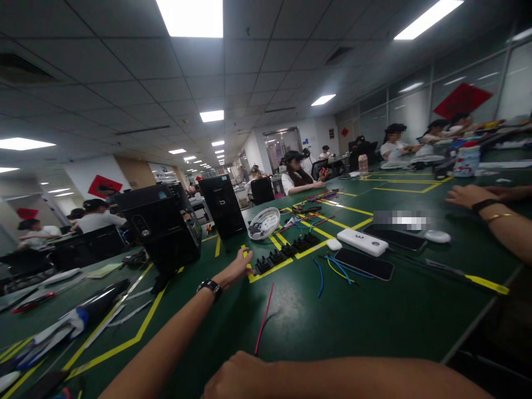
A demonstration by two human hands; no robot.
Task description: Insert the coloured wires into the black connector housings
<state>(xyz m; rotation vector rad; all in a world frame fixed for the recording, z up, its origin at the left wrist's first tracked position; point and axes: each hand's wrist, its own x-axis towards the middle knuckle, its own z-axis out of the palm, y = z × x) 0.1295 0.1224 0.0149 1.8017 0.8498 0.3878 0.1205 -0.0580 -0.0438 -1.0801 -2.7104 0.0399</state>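
My left hand (240, 267) reaches out over the table to the left end of a row of small black plastic parts (286, 253). Its fingers look apart, close to the nearest part; whether they touch it I cannot tell. Low in the view, my right hand (235, 376) is closed, with its fingers mostly hidden below the wrist. A thin red wire (265, 318) sticks up at a slant from this hand, and its shadow falls on the green table (307, 343). Yellow tape (272, 275) frames the black parts.
Behind the row lies a white round basket (264, 223). Two black computer cases (160, 227) stand at left. Blue and yellow wires (341, 269), a phone (363, 263) and a white device (362, 242) lie at right. A co-worker's hand (469, 197) rests at the right edge.
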